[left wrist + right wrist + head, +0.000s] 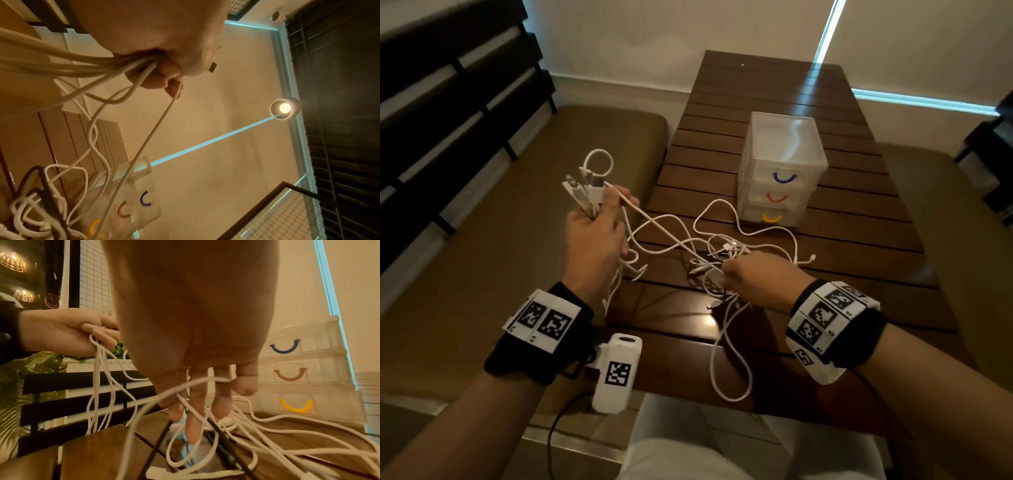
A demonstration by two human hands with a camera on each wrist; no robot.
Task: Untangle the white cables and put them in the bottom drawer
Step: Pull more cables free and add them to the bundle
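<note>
A tangle of white cables [719, 246] lies on the slatted wooden table [825, 274] in front of a translucent three-drawer unit [784, 147]. Its bottom drawer [772, 217] has a yellow handle, and all three drawers are closed. My left hand [606, 212] is raised off the table's left edge and grips a bundle of cable ends [589, 192], whose plugs stick up above the fist [160, 48]. From it the strands [61, 65] trail down to the heap. My right hand [729, 274] reaches down into the heap with one white cable [205, 379] hooked across its fingers [224, 402].
A black cable [156, 451] runs through the white tangle. One white loop [732, 377] hangs over the table's near edge toward my lap. Padded benches flank the table on the left [517, 240] and the right [928, 205]. The drawer unit stands behind the heap.
</note>
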